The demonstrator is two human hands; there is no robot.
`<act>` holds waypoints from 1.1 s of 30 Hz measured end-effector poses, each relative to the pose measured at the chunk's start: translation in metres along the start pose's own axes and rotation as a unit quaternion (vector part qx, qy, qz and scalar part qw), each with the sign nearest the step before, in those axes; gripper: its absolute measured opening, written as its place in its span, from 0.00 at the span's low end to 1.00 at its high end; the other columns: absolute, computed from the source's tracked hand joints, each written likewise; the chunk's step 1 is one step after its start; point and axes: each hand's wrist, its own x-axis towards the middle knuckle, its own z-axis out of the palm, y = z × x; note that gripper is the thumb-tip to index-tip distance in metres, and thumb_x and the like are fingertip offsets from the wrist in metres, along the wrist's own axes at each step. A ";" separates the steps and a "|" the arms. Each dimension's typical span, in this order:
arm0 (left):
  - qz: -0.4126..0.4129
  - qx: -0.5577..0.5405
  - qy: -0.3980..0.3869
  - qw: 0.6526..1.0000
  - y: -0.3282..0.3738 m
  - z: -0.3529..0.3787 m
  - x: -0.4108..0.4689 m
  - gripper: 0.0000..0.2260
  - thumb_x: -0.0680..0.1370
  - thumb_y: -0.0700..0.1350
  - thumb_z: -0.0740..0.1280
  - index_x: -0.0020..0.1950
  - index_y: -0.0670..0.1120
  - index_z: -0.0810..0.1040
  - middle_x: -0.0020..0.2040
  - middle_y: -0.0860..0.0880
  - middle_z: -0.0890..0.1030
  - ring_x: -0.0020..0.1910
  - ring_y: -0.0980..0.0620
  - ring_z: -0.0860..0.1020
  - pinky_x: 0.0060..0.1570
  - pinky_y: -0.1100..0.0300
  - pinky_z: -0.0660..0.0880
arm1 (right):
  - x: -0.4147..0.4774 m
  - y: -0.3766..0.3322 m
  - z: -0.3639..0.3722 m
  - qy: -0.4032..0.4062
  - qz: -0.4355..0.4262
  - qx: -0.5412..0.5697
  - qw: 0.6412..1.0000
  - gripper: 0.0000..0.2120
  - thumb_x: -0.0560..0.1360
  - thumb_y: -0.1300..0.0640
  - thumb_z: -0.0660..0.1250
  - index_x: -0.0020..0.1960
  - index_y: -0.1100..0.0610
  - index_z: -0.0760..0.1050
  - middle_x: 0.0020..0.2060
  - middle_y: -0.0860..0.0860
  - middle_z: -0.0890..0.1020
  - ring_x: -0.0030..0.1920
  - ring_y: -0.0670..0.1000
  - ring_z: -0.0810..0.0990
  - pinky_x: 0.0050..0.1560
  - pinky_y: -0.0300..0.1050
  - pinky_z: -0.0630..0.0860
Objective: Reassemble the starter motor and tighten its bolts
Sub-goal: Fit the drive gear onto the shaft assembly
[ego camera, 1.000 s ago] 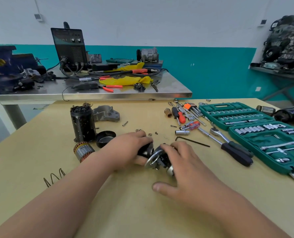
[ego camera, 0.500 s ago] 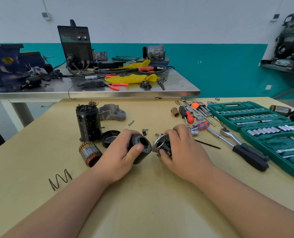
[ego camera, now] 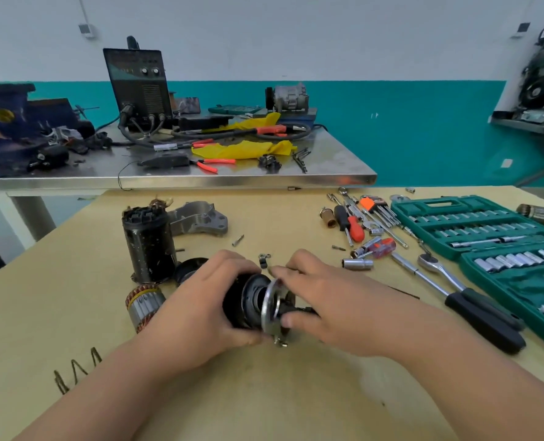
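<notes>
Both hands are low over the yellow worktable (ego camera: 264, 393), right in the middle of it. The left hand (ego camera: 200, 313) is wrapped around a black cylindrical housing (ego camera: 240, 302), fingers over the top and thumb underneath, with its open end facing right. The right hand (ego camera: 334, 310) pinches a silver flanged end piece (ego camera: 272, 305) between fingertips and thumb, and its disc is right at the mouth of the housing. From here I can't tell whether it's seated.

The other starter parts are to the left. The tall black motor body (ego camera: 148, 246) stands upright, with the grey cast nose housing (ego camera: 200, 218) lying just behind it. A black cap (ego camera: 188, 268) sits at its foot, and the copper-wound armature (ego camera: 143, 305) lies on its side near the left wrist. A loose bolt (ego camera: 238, 240) lies beyond the hands and a coil spring (ego camera: 76, 369) is near the table's left edge.

To the right, a black-handled ratchet (ego camera: 474, 308) lies beside the open green socket set (ego camera: 487, 230), with a loose socket (ego camera: 358, 264) and an orange-handled screwdriver (ego camera: 355, 229) close by. Behind, a welder (ego camera: 138, 84) sits on a steel bench (ego camera: 200, 178).
</notes>
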 end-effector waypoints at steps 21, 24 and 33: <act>-0.049 -0.121 -0.003 0.991 -0.010 -0.009 0.002 0.22 0.64 0.63 0.73 0.56 0.68 0.72 0.54 0.65 0.76 0.54 0.60 0.77 0.51 0.71 0.73 | 0.015 0.000 -0.025 0.260 0.021 0.311 0.914 0.19 0.80 0.63 0.58 0.62 0.44 0.76 0.41 0.39 0.82 0.44 0.38 0.81 0.42 0.33 0.76; -0.072 -0.140 0.005 0.988 -0.010 -0.011 0.001 0.24 0.62 0.62 0.75 0.56 0.63 0.75 0.53 0.62 0.79 0.51 0.58 0.80 0.50 0.66 0.76 | 0.005 -0.017 -0.018 0.219 -0.006 0.393 0.893 0.16 0.80 0.61 0.60 0.53 0.39 0.72 0.40 0.41 0.84 0.41 0.42 0.84 0.37 0.33 0.77; -0.071 -0.159 0.025 0.984 0.005 -0.006 -0.001 0.25 0.60 0.61 0.76 0.55 0.65 0.76 0.53 0.64 0.80 0.52 0.60 0.80 0.50 0.72 0.74 | 0.000 -0.029 0.014 0.252 0.126 0.393 0.875 0.07 0.72 0.56 0.73 0.37 0.47 0.80 0.30 0.44 0.82 0.30 0.43 0.80 0.32 0.42 0.79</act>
